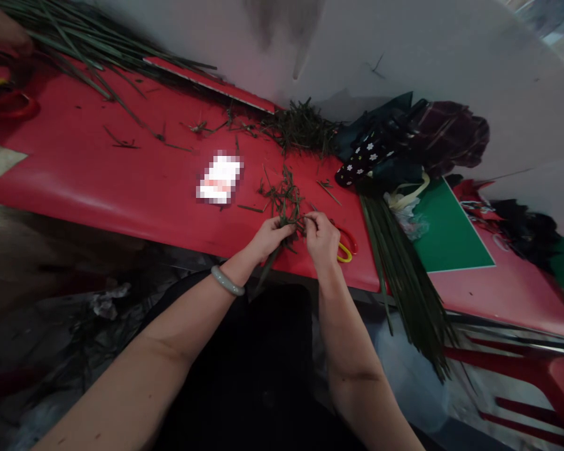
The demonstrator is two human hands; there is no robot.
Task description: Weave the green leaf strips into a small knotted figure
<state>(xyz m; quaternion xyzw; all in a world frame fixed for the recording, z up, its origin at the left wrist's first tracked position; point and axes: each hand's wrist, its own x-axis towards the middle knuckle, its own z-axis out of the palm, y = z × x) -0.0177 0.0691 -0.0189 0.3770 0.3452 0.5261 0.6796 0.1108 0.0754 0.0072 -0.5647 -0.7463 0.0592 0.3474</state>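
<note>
Both of my hands meet at the front edge of the red table (178, 207). My left hand (271, 238) pinches a piece of green leaf weaving (289, 220), with a leaf strip hanging below the fingers. Close on its right, my right hand (320, 238) has its fingertips pressed together at the same piece; exactly which strip they grip is too small to tell. Scissors with red and yellow handles (346, 250) lie just right of my right hand. Small knotted leaf pieces (284, 191) are scattered beyond my fingers.
A pile of leaf scraps (305, 128) lies against the wall. Long green leaves (404, 275) hang over the edge at right, near dark bags (432, 134). A blurred-out card (220, 178) is left of centre. Another person's hand (2, 31) is at far upper left.
</note>
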